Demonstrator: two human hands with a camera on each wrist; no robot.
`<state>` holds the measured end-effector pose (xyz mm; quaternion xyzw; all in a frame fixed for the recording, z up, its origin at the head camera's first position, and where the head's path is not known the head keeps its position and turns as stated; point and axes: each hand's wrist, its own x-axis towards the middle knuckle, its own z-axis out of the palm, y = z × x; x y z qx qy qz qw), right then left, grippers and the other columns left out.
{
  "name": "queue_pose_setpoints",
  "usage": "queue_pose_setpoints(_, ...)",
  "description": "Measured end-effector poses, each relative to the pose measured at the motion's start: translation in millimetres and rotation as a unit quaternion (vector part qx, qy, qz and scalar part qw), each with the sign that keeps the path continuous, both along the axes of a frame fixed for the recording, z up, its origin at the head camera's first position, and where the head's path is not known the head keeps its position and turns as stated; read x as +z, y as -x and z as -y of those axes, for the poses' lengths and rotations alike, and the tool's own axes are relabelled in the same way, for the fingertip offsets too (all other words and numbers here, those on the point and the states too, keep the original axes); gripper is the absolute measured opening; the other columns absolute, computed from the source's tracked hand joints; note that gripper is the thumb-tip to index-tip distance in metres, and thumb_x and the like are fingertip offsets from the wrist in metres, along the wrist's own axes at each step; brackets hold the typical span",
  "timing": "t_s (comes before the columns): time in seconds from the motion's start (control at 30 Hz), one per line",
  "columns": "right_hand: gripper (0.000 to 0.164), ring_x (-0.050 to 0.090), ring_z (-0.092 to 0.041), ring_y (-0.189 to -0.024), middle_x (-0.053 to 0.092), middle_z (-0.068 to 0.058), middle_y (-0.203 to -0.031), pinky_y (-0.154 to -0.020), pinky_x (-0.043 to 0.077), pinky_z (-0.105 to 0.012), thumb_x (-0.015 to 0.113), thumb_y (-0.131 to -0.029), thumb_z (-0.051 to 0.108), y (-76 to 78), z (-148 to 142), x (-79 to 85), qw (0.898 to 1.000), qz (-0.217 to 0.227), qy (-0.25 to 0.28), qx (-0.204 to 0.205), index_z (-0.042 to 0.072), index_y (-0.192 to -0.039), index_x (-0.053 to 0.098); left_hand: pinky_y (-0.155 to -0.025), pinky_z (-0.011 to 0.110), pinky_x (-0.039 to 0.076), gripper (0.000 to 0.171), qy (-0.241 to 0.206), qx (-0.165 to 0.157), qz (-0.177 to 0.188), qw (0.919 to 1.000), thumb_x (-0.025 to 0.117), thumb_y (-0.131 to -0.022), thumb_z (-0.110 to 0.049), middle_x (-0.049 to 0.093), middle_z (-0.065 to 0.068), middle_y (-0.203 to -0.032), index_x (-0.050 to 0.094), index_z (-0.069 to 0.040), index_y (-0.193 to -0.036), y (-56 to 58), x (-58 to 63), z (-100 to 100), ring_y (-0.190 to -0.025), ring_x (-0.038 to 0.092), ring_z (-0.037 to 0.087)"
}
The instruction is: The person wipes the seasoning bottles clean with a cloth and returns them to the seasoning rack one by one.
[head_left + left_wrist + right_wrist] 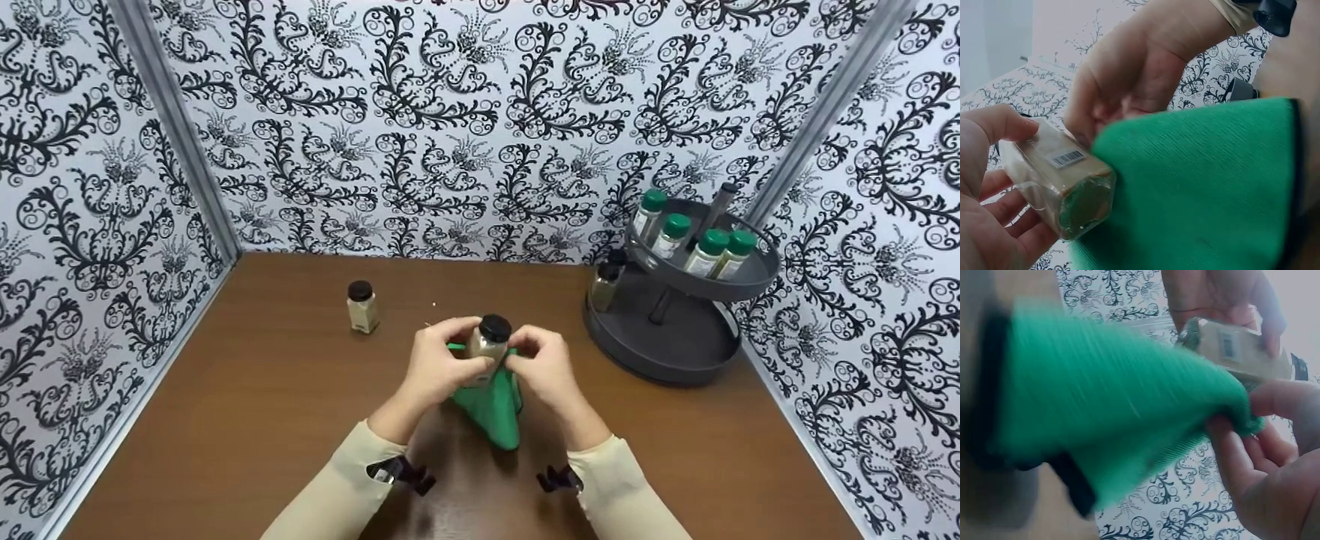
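My left hand point(444, 360) grips a clear spice jar point(487, 346) with a black lid and pale brown contents. A barcode label shows on the jar's side in the left wrist view, and its base faces that camera. Between thumb and fingers, my right hand point(546, 367) pinches a green cloth point(491, 409) with dark edging. The cloth point(1112, 388) hangs down in folds beside the jar, and its far end is blurred in the right wrist view. Both hands are close together over the middle of the brown table.
Left of the hands, another black-lidded spice jar point(363, 309) stands on the table point(285, 390). At the right is a dark two-tier round rack point(667, 367); several green-capped bottles point(705, 253) stand on its upper tier, with black-lidded jars point(604, 285) on the lower one. Patterned walls enclose the table.
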<state>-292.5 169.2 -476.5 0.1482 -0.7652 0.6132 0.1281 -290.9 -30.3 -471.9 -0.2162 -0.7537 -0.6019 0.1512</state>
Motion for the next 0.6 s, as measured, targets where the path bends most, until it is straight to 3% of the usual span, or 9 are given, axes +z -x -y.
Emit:
queue_pose_setpoints(0.1, 0.013, 0.065, -0.006, -0.075, 0.07, 0.006, -0.082, -0.069, 0.054, -0.019, 0.069, -0.076, -0.018, -5.2, -2.8, 5.6, 0.994, -0.057, 0.09, -0.028, -0.012, -0.088, 0.071, -0.08, 0.036, 0.064, 0.048, 0.005, -0.011, -0.003, 0.9999, 0.086, -0.07, -0.006, 0.08, 0.011, -0.099, 0.079, -0.005, -0.118, 0.7, -3.6, -1.2, -0.088, 0.072, 0.016)
queue_pose_setpoints(0.2, 0.014, 0.07, -0.008, -0.08, 0.073, 0.007, -0.087, -0.073, 0.058, -0.018, 0.07, -0.077, -0.021, -9.4, -4.1, 11.4, 0.977, -0.13, 0.163, -0.037, -0.012, -0.088, 0.07, -0.081, 0.037, 0.065, 0.049, 0.003, -0.021, 0.003, 0.9998, 0.085, -0.071, -0.007, 0.08, 0.013, -0.1, 0.078, -0.003, -0.119, 0.6, -3.9, -2.5, -0.088, 0.074, 0.019)
queue_pose_setpoints(0.33, 0.021, 0.072, -0.009, -0.086, 0.073, 0.005, -0.091, -0.076, 0.06, -0.019, 0.07, -0.076, -0.024, -11.4, -2.3, 10.9, 0.963, -0.187, 0.191, -0.037, -0.006, -0.086, 0.071, -0.082, 0.037, 0.066, 0.048, -0.003, -0.019, 0.016, 0.9997, 0.085, -0.073, -0.007, 0.08, 0.015, -0.101, 0.078, -0.002, -0.12, -0.6, -4.1, -4.3, -0.089, 0.076, 0.023)
queue_pose_setpoints(0.43, 0.02, 0.071, -0.008, -0.085, 0.073, -0.002, -0.09, -0.072, 0.06, -0.02, 0.071, -0.076, -0.023, -10.2, 0.7, 7.2, 0.968, -0.174, 0.174, -0.041, -0.005, -0.085, 0.072, -0.081, 0.037, 0.066, 0.049, -0.009, -0.002, 0.02, 0.9998, 0.085, -0.072, -0.007, 0.08, 0.015, -0.101, 0.078, -0.002, -0.12, -0.2, -4.7, -4.3, -0.09, 0.077, 0.024)
queue_pose_setpoints(0.6, 0.012, 0.064, -0.006, -0.073, 0.07, -0.003, -0.08, -0.064, 0.052, -0.019, 0.071, -0.075, -0.015, -5.7, 3.9, 2.5, 0.995, -0.076, 0.065, -0.03, -0.006, -0.083, 0.071, -0.082, 0.036, 0.065, 0.05, -0.036, 0.025, 0.03, 0.9986, 0.085, -0.071, -0.004, 0.08, 0.018, -0.102, 0.077, 0.0, -0.121, 0.1, -3.7, -2.5, -0.091, 0.077, 0.026)
